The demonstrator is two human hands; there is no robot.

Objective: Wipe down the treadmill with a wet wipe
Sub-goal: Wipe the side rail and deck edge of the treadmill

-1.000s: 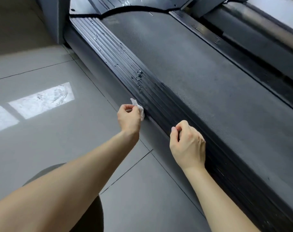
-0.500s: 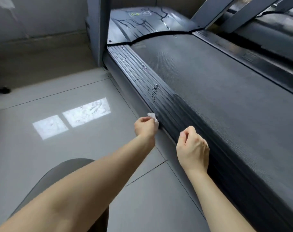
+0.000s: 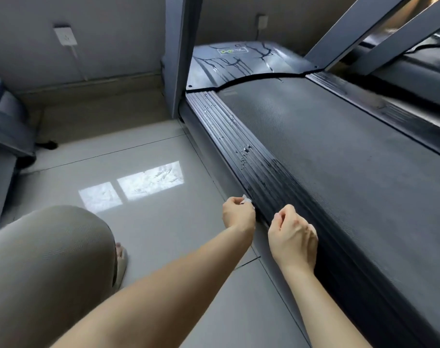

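A dark treadmill runs from the right foreground to the back, with a black running belt (image 3: pixel 339 151) and a ribbed left side rail (image 3: pixel 241 146) that carries water drops. My left hand (image 3: pixel 237 213) pinches a small crumpled white wet wipe (image 3: pixel 246 198) against the outer edge of that rail. My right hand (image 3: pixel 293 234) hovers just to the right over the rail, fingers curled into a loose fist with nothing in it. The grey motor cover (image 3: pixel 244 61) at the far end shows dark wet streaks.
A grey upright post (image 3: pixel 180 54) rises at the rail's far end, with slanted frame bars (image 3: pixel 359 28) on the right. My bent knee (image 3: pixel 50 259) and sandalled foot (image 3: pixel 119 262) are on the tiled floor (image 3: pixel 151 222). A wall socket (image 3: pixel 65 36) and grey furniture (image 3: pixel 5 131) lie left.
My head has lifted, bringing the motor cover, post and wall into view. My hands stay at the same spot on the rail, the left still pinching the wipe.
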